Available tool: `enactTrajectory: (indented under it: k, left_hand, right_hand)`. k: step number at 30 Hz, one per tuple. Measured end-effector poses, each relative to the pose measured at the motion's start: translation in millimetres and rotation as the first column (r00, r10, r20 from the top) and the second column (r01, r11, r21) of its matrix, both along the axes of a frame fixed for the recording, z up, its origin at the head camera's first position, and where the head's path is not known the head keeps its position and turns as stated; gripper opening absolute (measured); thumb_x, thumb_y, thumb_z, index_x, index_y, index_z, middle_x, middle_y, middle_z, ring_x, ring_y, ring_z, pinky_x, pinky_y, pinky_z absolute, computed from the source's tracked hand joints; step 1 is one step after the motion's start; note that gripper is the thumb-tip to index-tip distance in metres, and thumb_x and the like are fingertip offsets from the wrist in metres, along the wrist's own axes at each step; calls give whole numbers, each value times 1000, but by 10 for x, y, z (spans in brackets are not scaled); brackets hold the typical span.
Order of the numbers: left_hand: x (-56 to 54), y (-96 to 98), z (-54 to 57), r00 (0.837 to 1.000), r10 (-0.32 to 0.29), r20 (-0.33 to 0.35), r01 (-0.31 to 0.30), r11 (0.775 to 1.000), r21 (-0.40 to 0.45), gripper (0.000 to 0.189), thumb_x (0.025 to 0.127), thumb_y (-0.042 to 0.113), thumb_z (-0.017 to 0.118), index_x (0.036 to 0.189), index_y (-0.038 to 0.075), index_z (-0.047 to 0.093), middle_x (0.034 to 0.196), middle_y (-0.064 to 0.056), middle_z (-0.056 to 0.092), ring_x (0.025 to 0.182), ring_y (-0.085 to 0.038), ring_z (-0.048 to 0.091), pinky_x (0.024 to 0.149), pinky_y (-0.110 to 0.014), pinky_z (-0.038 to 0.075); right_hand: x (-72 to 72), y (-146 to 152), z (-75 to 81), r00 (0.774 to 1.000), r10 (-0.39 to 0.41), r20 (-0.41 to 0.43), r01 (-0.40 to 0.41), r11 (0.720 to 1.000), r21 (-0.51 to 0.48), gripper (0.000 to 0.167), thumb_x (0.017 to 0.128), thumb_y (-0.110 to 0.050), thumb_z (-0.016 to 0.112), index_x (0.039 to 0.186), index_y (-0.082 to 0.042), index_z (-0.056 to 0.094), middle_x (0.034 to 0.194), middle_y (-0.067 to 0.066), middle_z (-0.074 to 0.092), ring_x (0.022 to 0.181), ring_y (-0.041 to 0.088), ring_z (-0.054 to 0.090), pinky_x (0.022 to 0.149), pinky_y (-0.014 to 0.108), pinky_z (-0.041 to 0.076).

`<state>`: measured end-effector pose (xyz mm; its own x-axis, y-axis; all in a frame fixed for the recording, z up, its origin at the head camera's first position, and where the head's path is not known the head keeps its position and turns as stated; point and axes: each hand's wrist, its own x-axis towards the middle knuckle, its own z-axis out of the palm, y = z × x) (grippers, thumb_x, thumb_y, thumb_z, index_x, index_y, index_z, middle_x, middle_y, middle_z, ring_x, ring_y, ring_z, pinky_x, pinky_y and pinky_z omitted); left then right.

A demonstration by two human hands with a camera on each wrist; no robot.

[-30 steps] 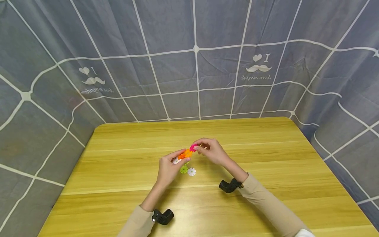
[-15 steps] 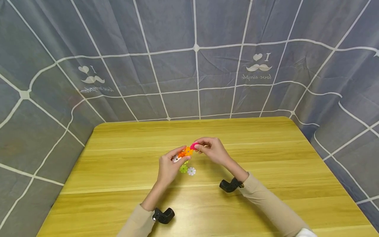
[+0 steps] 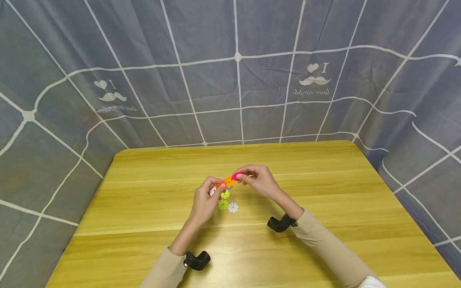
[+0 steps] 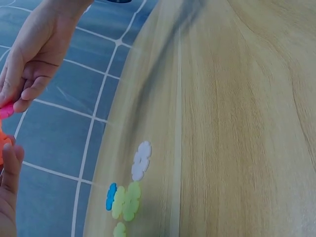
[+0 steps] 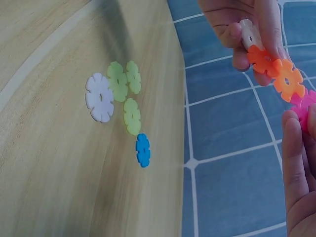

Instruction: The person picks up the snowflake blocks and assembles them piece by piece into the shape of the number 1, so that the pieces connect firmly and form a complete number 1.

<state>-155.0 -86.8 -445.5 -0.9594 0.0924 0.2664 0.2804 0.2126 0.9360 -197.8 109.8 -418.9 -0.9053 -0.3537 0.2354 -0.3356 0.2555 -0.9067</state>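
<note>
My left hand (image 3: 205,200) pinches a short chain of notched plastic snowflake discs above the table. From its fingers run a white disc (image 5: 249,33), a red-orange disc (image 5: 259,60) and a lighter orange disc (image 5: 288,80), joined in a row. A pink disc (image 5: 302,106) is pinched between thumb and fingers of my right hand (image 3: 261,182). It meets the edge of the lighter orange disc; whether their slots interlock, I cannot tell. Part of the white disc is hidden behind the left fingers.
Loose discs lie on the wooden table (image 3: 306,184) below the hands: a white one (image 5: 99,98), several yellow-green ones (image 5: 117,81) and a blue one (image 5: 142,150). A grey curtain (image 3: 209,92) with white lines hangs around the table's back and sides.
The left fingers have drawn back along the chain, off the lighter orange disc and onto the red-orange one. The pink disc has tilted and risen slightly with the right hand.
</note>
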Motion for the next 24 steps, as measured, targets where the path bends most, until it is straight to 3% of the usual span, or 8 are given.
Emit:
enactTrajectory:
  k: [4, 7, 13, 19, 24]
  left_hand:
    - [-12, 3, -11, 1000, -12, 0, 12, 1000, 3, 15, 95, 11, 60, 107, 1, 62, 94, -21, 69, 65, -32, 60, 54, -32, 53]
    - [-21, 8, -14, 1000, 7, 17, -8, 1000, 11, 15, 94, 13, 62, 105, 3, 63, 94, -20, 69, 64, -32, 61, 53, -34, 54]
    - [-47, -3, -9, 997, 70, 31, -71, 997, 29, 14, 87, 17, 71, 94, 5, 72, 80, -22, 70, 56, -22, 63, 48, -20, 48]
    - [-44, -27, -18, 998, 69, -12, -68, 998, 11, 15, 84, 17, 75, 92, 4, 77, 83, -16, 74, 58, -12, 64, 48, -17, 46]
    - [-27, -25, -16, 995, 73, -65, -73, 997, 4, 15, 83, 17, 75, 92, 5, 78, 86, -13, 75, 60, -10, 61, 49, -15, 42]
  right_hand:
    - [-5, -2, 7, 1000, -1, -4, 1, 1000, 0, 16, 90, -6, 65, 100, 5, 70, 90, 20, 72, 76, 27, 69, 68, 33, 59]
    - [-7, 2, 17, 1000, 2, -6, -2, 1000, -4, 16, 91, -6, 64, 100, 5, 70, 90, 20, 72, 79, 39, 68, 68, 35, 59]
    - [-11, 14, 19, 1000, -2, -13, 2, 1000, 7, 16, 90, -6, 65, 100, 5, 70, 90, 20, 72, 75, 25, 70, 69, 43, 58]
    - [-24, 31, -14, 1000, 8, 0, -8, 1000, 12, 16, 91, -6, 64, 101, 5, 70, 92, 19, 72, 78, 32, 69, 69, 40, 59]
    - [-8, 45, -13, 999, 31, 22, -31, 999, 13, 16, 90, -7, 65, 101, 4, 71, 93, 19, 72, 73, 13, 67, 72, 47, 57]
